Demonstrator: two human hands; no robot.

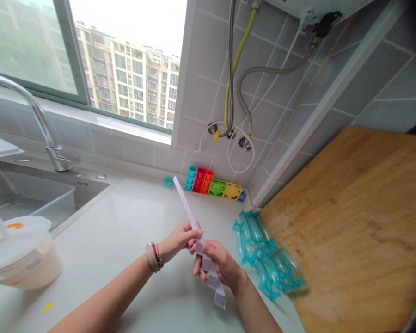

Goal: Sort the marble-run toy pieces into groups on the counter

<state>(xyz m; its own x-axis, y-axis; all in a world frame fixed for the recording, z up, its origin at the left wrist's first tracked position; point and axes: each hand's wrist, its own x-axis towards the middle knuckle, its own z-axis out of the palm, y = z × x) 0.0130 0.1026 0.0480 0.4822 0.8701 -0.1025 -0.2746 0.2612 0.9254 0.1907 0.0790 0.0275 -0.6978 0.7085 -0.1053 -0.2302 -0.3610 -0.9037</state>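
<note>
while the lilac segmented strip (199, 249) slants over the bench (135, 217), its long axis running 11 to 5 o'clock, the left hand (177, 240) pinches it nearer the far end and the right hand (224, 262) holds it just below, nearer the near end (both closed on it). teal plastic pieces (261, 252) crowd 3 o'clock, coloured blocks (213, 181) 12, and bench stretches toward 9 as far as the cup (26, 263).

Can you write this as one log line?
left hand: holding; right hand: holding; object: long lilac segmented stick; below: white countertop
</note>
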